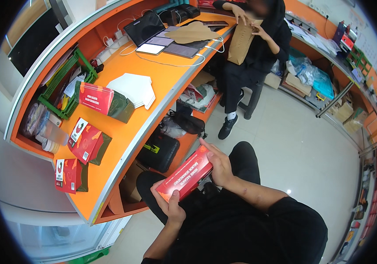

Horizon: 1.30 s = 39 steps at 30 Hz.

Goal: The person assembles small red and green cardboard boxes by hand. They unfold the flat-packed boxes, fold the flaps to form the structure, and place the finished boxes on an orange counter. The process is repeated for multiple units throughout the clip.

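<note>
Over my lap I hold a long red carton box with white lettering on its side, tilted up toward the right. My left hand grips its lower left end, the thumb on the printed face. Around the upper right end wraps my right hand, its fingers along the box's edge. Whether the box is folded flat underneath cannot be seen. On the orange counter to the left lie stacks of similar red and green cartons: a near stack, a middle stack and a far stack.
White card pieces lie beyond the cartons. A green crate and a clear plastic cup stand by the wall. Farther along are a tablet, phones and cables. A seated co-worker holds a brown paper bag. Shelves line the right.
</note>
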{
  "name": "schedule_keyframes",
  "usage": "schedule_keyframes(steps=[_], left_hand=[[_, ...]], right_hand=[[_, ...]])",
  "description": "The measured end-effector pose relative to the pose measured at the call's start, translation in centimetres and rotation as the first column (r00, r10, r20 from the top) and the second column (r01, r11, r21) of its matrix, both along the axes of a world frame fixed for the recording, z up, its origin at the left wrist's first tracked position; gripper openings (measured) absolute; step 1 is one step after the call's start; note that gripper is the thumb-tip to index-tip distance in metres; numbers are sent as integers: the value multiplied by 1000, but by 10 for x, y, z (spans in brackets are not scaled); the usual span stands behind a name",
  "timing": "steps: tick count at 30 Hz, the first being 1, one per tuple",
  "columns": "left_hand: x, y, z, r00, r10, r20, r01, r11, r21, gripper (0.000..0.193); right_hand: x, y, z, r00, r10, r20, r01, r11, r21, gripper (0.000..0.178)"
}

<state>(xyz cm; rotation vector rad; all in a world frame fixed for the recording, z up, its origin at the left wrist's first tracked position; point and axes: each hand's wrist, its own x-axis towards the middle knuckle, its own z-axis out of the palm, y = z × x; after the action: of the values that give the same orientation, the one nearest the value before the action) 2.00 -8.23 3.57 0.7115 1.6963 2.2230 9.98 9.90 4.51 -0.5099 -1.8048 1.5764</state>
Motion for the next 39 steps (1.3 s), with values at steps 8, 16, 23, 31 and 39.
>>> schedule_keyframes(steps=[8,16,23,31,39], left_hand=[[-1,1,-2,1000,12,-16,-11,1000,22,49],[-66,-39,50,791,-610,-36,600,787,-143,91],[-71,-91,117,716,-672,189,664,572,-481,96],[-163,-198,114,962,116,246,-208,895,394,60],[-214,-218,105,788,357,501,-548,778,307,50]], right_hand=[[-4,2,15,999,-9,-42,13,995,100,52],[-4,22,79,983,163,90,-184,913,365,52],[-60,-18,135,847,525,80,-501,740,450,53],[-182,-47,121,822,562,92,-521,679,517,68],[-258,-80,88,950,196,242,-284,227,932,83]])
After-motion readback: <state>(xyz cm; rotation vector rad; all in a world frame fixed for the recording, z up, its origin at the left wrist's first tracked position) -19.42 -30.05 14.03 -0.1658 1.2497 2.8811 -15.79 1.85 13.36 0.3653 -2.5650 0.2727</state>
